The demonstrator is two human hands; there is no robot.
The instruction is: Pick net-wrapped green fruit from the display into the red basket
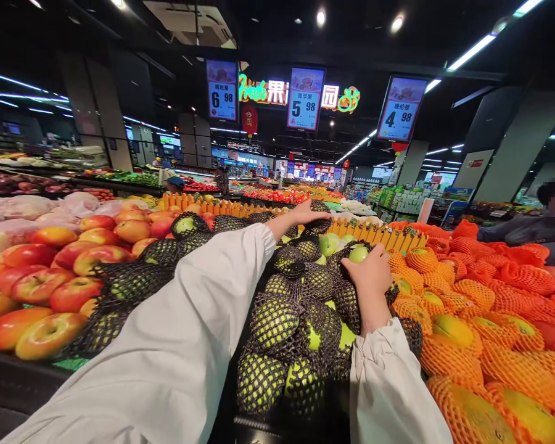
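At the middle section of the fruit display, I'm working with both hands in a heap of green apples (275,324), most of them sitting in black mesh sleeves. My right hand (372,274) is curling around one green apple (358,254) on the right side of the heap; its top is showing bare above the mesh. My left hand (308,213) is lying farther back, fingers spread fairly wide at a black-netted apple (318,226); can't tell if they're closing on it.

Status, my read: mid-handling. Neither apple is sitting clear of the heap. Front and middle are looking mostly done, sleeves wrapping nearly every apple there, though some skin is showing through gaps. Remaining: a bare green apple (329,243) between my hands is showing no mesh that I can see. Left of my arm, more black mesh sleeves (134,280) are bunching up, at least some holding apples; my sleeve is blocking part of that side, so no count.

Neighbours: red-yellow apples (76,293) are filling the left section, orange-netted fruit (453,333) the right. A yellow picket divider (374,233) is running behind the heap. Price screen (305,98) overhead is reading 5.98.
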